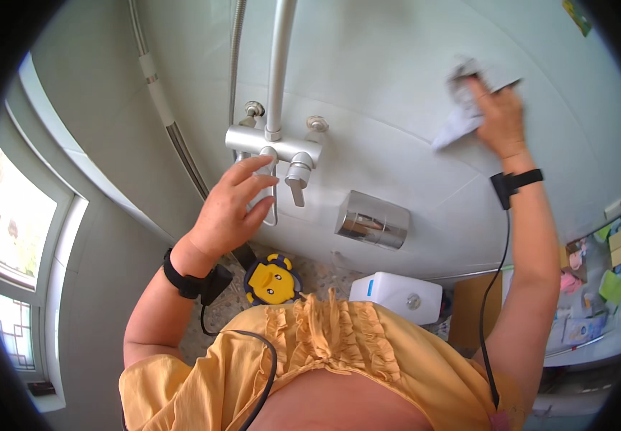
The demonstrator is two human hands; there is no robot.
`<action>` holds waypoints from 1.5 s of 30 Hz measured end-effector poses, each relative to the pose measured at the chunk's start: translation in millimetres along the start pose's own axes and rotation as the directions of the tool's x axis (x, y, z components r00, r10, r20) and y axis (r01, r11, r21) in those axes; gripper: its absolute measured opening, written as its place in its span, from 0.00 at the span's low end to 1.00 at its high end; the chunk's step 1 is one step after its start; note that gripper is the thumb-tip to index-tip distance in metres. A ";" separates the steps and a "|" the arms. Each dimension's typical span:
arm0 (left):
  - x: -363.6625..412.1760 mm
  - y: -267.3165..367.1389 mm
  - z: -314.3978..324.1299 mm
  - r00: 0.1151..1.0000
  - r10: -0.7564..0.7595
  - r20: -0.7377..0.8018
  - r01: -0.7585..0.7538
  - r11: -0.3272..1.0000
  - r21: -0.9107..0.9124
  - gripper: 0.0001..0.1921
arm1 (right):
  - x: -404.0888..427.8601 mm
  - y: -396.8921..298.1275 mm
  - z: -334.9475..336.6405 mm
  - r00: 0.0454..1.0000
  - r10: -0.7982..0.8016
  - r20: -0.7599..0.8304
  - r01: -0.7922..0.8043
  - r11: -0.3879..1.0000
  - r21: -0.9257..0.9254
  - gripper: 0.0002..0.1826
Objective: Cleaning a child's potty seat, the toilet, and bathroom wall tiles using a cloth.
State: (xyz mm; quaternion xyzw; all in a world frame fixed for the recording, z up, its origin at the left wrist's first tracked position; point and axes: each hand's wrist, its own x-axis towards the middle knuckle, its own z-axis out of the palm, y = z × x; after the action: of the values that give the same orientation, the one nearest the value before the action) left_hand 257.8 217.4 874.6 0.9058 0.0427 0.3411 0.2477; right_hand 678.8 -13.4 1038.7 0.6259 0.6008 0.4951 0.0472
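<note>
My right hand (501, 118), blurred by motion, grips a crumpled grey-white cloth (461, 121) against the pale wall tiles (396, 75) at the upper right. In front of the silver shower mixer valve (251, 138) is my left hand (235, 202), its fingers apart and holding nothing; whether a fingertip touches the valve I cannot tell. The mixer's lever handle (297, 188) points down. A riser pipe (279, 64) goes up from the valve, with a metal shower hose (236, 59) to its left.
A chrome toilet-paper holder (373, 220) is on the wall below the mixer. Beneath it are a white box-shaped appliance (396, 296) and a yellow and blue cartoon stool (272, 281). A window (19, 215) lies left; a cluttered shelf (590, 345) is right. Black cables run from both wrists.
</note>
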 end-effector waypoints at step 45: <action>138.6 -50.7 106.6 0.890 0.147 0.432 -0.104 0.987 -0.121 0.26 | -181.5 -89.1 57.9 0.929 0.231 0.290 -0.222 0.973 -0.064 0.21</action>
State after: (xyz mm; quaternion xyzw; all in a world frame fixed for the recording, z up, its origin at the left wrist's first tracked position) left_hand 436.4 251.1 864.4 0.9475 -0.0891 0.1447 0.2710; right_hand 693.6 -103.0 849.0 0.7572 0.5031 0.4070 0.0883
